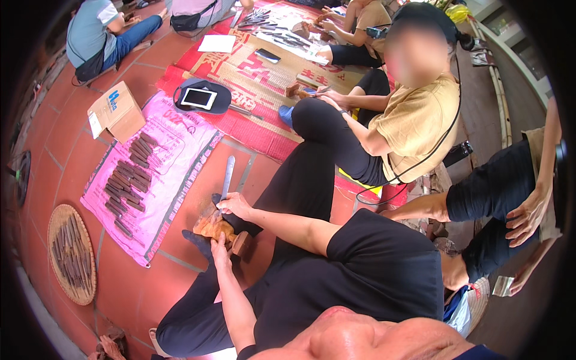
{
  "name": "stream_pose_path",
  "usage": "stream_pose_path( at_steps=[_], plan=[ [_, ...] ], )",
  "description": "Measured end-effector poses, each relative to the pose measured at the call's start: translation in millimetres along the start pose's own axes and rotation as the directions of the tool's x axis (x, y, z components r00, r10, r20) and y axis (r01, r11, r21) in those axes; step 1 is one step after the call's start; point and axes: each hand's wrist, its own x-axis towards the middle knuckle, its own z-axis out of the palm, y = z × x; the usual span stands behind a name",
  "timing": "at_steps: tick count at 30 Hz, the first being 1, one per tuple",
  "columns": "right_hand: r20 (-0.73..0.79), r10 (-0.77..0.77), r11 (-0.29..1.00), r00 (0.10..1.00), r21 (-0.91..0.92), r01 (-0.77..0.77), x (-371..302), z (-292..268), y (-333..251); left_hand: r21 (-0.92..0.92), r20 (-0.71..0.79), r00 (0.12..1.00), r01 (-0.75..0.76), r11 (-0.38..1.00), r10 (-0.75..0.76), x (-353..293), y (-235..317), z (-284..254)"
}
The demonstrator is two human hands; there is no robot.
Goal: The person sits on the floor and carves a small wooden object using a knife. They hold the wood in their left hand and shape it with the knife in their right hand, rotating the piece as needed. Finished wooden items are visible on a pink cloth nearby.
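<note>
Seated on the floor with legs bent, I work between my feet in dark socks. My right hand [235, 206] is closed around a long, flat grey metal tool [229, 171], like a knife. Its rounded end points up and away from me. Below it lies an orange-brown piece [214, 228], crumpled-looking, perhaps cloth or leather. My left hand [221, 251] grips the near edge of this piece, thumb on top. Right beside it sits a small brown wooden block [242, 244]. Where the tool's lower end meets the piece is hidden by my right hand.
On a pink sheet [147, 255] lie several dark brown sticks [129, 180]; a round woven tray [90, 282] holds more. A cardboard box [117, 111] and a cap with a white phone [199, 98] stand beyond. A person [420, 120] works close on my right; another stands behind.
</note>
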Motion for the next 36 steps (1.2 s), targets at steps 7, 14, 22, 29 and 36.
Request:
stream_pose_path(
  at_steps=[7, 14, 22, 29, 36],
  plan=[
    [0.048, -0.002, 0.985, 0.999, 0.174, -0.006, -3, 4, 4, 0.026, -0.020, 1.000, -0.010, 1.000, 0.011, 1, -2, -2],
    [0.041, -0.059, 0.997, 0.997, 0.061, 0.057, -3, 9, 2, -0.014, -0.010, 1.000, -0.006, 1.000, 0.006, 2, -3, -3],
    [0.021, -0.066, 0.997, 0.998, -0.027, 0.066, 5, 5, 10, 0.010, -0.006, 1.000, 0.012, 1.000, -0.012, 7, -6, -1],
    [-0.069, 0.025, 0.961, 0.997, 0.276, -0.005, 9, 4, 9, 0.006, -0.032, 0.999, -0.043, 0.999, 0.043, 1, -6, -5],
    [0.029, -0.077, 0.989, 0.997, 0.129, 0.073, -5, 17, 5, 0.119, -0.042, 0.996, -0.078, 0.990, 0.084, 6, -12, -10]
  ],
)
